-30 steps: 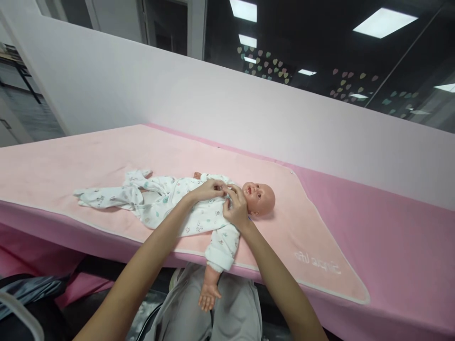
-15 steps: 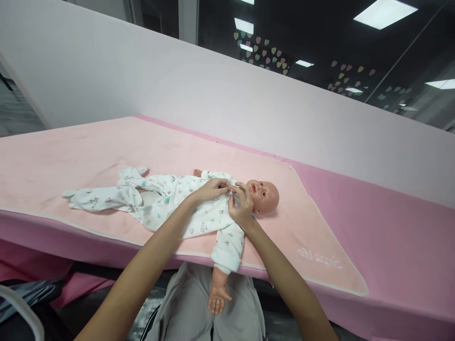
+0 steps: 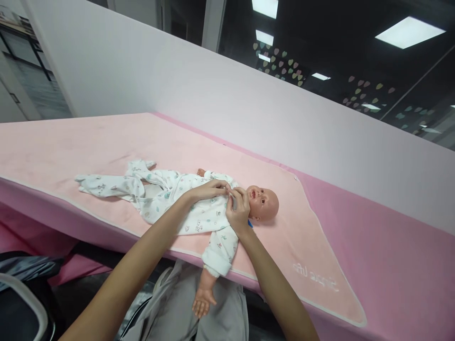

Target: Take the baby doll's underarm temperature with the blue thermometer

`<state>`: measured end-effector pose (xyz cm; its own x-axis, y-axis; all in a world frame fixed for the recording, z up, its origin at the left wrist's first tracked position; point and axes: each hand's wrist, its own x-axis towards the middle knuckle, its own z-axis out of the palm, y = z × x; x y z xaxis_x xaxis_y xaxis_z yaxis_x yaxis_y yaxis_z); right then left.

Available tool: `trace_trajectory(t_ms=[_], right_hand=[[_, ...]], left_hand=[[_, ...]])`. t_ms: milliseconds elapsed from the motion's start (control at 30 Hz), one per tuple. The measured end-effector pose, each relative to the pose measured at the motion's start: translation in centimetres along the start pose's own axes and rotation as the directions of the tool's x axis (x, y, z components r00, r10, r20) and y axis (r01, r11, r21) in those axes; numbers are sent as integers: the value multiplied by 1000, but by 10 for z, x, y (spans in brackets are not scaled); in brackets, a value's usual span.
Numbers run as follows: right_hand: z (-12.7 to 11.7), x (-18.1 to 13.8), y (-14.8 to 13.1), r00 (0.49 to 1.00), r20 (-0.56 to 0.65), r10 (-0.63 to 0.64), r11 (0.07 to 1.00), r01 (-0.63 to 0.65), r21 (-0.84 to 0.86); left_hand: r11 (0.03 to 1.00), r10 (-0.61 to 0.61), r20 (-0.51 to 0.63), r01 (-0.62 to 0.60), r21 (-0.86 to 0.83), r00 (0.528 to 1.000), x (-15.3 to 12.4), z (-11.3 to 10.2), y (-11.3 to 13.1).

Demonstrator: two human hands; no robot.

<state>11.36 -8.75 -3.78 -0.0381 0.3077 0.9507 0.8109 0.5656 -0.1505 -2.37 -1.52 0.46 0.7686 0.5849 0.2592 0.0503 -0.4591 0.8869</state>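
A baby doll (image 3: 266, 204) lies on its back across a peach mat (image 3: 284, 255), head to the right. It wears a white printed romper (image 3: 199, 215), and one doll arm hangs over the table's near edge. My left hand (image 3: 212, 188) is at the upper chest of the romper, its fingers pinched on the cloth near the neck. Close against it, my right hand (image 3: 239, 208) is closed with bent fingers on the same spot, just below the doll's chin. Whatever fastening lies between the fingertips is hidden. A bit of blue shows beside my right wrist.
Under the mat is a pink padded surface (image 3: 401, 251), with a white wall (image 3: 302, 123) behind it. Dark glass with heart stickers rises above the wall. A chair with a grey curved frame (image 3: 35, 303) stands at the lower left.
The camera view has tilted and shifted slightly. Both hands stay together at the romper's neck, with only small finger movements.
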Motion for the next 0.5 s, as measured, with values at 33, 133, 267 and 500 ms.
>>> trace_trajectory(t_ms=[33, 133, 267, 500], right_hand=[[0, 0, 0, 1000, 2, 4, 1000, -4, 8], [-1, -1, 0, 1000, 3, 31, 999, -31, 11], [-2, -5, 1, 999, -21, 46, 999, -46, 13], [-5, -5, -3, 994, 66, -87, 991, 93, -96]], left_hand=[[1000, -12, 6, 12, -21, 1000, 0, 0, 1], [997, -52, 7, 52, -60, 999, -3, -1, 6], [997, -71, -35, 70, -31, 997, -17, -8, 14], [998, -41, -138, 48, 47, 990, -55, -13, 10]])
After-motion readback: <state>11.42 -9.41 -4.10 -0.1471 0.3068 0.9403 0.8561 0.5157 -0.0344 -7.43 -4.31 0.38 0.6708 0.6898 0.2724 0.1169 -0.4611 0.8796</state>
